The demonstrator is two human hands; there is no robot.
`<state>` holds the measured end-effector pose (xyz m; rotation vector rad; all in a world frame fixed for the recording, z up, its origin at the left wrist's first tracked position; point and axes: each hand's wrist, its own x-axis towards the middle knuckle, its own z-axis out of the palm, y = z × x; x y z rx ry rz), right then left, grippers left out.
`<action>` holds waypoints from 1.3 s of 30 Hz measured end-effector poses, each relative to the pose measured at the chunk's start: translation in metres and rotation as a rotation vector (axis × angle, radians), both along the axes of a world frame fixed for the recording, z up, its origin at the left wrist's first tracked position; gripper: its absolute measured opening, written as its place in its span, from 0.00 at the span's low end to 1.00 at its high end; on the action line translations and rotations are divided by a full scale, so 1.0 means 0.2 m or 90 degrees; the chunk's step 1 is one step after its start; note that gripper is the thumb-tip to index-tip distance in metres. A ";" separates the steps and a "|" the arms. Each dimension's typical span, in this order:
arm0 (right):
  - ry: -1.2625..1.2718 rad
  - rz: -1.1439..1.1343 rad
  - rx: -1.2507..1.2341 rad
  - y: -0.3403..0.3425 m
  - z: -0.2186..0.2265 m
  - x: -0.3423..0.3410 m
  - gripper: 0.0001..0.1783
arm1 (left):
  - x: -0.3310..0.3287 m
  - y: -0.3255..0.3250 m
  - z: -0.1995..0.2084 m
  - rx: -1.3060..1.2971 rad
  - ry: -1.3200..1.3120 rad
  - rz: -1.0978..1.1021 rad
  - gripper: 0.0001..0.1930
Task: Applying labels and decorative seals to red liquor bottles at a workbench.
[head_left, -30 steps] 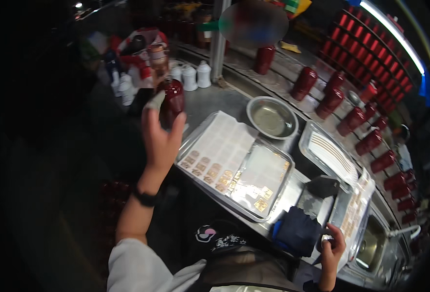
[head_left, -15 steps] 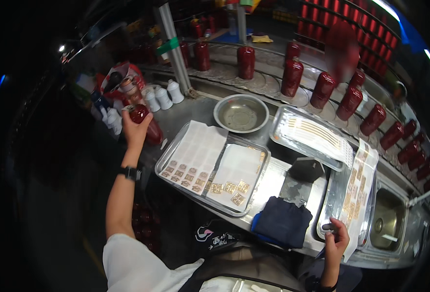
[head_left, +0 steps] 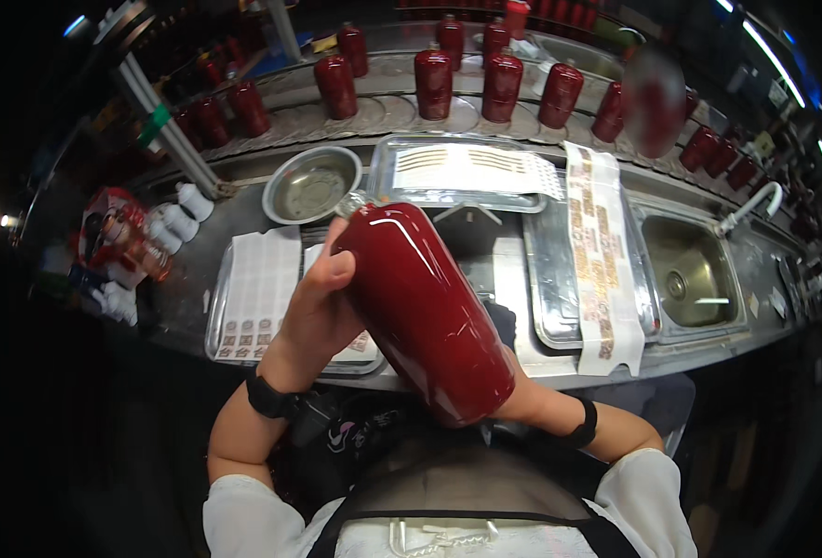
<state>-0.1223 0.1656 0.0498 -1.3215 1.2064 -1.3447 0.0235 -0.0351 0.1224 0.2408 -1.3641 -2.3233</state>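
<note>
Head view: left hand [head_left: 322, 302] grips a glossy dark-red cylindrical bottle [head_left: 429, 321], fingers at its shoulder; right hand [head_left: 521, 394] behind, grip unclear.

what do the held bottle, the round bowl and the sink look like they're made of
Held bottle: probably glass, glossy dark red; sharp highlights, clear-looking neck. Round bowl: likely steel, satin; soft grey sheen on its rim. Sink: likely stainless steel, brushed-looking; blurred metallic reflections.

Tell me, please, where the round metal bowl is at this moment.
In the head view, the round metal bowl sits upper left of centre, between the white bottles on its left and a metal tray with striped paper on its right.
</note>
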 end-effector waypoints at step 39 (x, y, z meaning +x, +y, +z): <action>0.263 -0.307 0.180 0.30 0.08 -0.50 0.52 | -0.41 -0.59 -0.05 -0.294 -0.370 0.103 0.23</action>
